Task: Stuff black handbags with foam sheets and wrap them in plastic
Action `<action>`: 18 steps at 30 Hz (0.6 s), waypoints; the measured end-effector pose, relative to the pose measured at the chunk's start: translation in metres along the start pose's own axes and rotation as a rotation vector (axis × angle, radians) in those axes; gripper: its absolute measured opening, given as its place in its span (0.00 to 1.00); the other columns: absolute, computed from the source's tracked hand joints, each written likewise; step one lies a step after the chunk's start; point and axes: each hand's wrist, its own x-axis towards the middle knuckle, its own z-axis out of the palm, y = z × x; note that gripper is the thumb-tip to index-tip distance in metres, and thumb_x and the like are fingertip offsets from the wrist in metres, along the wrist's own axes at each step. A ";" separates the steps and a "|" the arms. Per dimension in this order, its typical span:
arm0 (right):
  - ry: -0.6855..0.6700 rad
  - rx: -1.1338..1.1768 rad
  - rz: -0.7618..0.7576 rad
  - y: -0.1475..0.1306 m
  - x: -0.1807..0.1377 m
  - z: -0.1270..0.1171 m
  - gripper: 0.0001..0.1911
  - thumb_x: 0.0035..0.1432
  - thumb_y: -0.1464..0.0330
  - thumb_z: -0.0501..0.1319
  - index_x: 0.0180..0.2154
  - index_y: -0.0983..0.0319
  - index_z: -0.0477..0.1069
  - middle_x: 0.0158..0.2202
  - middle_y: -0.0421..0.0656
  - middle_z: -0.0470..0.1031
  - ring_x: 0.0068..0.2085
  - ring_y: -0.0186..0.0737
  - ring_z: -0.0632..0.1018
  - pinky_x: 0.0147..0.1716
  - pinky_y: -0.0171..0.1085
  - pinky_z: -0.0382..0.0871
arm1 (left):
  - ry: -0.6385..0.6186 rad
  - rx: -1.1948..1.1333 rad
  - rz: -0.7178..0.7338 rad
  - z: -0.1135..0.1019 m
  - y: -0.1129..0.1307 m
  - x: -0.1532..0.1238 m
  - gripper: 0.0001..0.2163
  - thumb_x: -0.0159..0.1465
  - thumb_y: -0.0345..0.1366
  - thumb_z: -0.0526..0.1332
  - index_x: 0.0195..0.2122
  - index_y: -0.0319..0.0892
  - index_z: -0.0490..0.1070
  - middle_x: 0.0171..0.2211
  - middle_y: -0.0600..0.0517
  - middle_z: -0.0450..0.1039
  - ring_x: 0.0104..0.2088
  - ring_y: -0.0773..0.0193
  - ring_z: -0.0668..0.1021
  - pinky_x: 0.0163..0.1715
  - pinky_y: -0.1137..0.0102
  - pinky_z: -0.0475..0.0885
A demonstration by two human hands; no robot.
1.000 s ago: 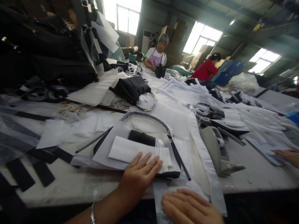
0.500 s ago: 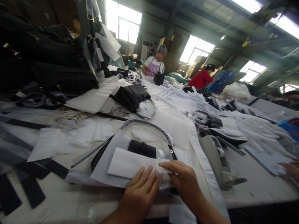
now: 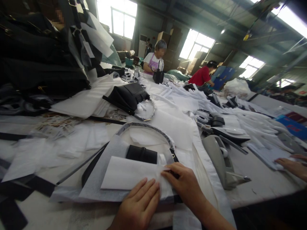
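A black handbag (image 3: 92, 166) lies on the table before me, its wrapped handle (image 3: 146, 125) arching away from me. Thin white tissue paper (image 3: 96, 183) covers much of it. On the tissue rests a flat white folded sheet (image 3: 124, 174), just below the bag's black strap tab (image 3: 142, 154). My left hand (image 3: 137, 204) lies with fingers stretched over the near right corner of this sheet. At its right end, my right hand (image 3: 183, 182) pinches the edge of the thin white wrapping; its fingertips partly hide what they hold.
A grey tape dispenser (image 3: 217, 159) stands to the right. Another black bag (image 3: 129, 97) lies farther back, near stacked white sheets (image 3: 79, 99). Black strips (image 3: 11, 210) are at the left. A co-worker's hand (image 3: 291, 166) touches white sheets at the far right; two people work beyond the table.
My view has shifted slightly, so the scene sits a little farther left. The white flap at my right fingertips now lies lower against the folded sheet. My left hand stays pressed on it.
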 end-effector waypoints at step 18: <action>-0.055 -0.132 0.096 0.007 0.007 0.011 0.09 0.60 0.70 0.61 0.27 0.60 0.67 0.27 0.38 0.71 0.29 0.35 0.72 0.30 0.33 0.61 | -0.213 0.101 -0.012 -0.010 0.002 0.016 0.25 0.55 0.28 0.55 0.56 0.44 0.72 0.50 0.47 0.78 0.47 0.55 0.80 0.49 0.63 0.77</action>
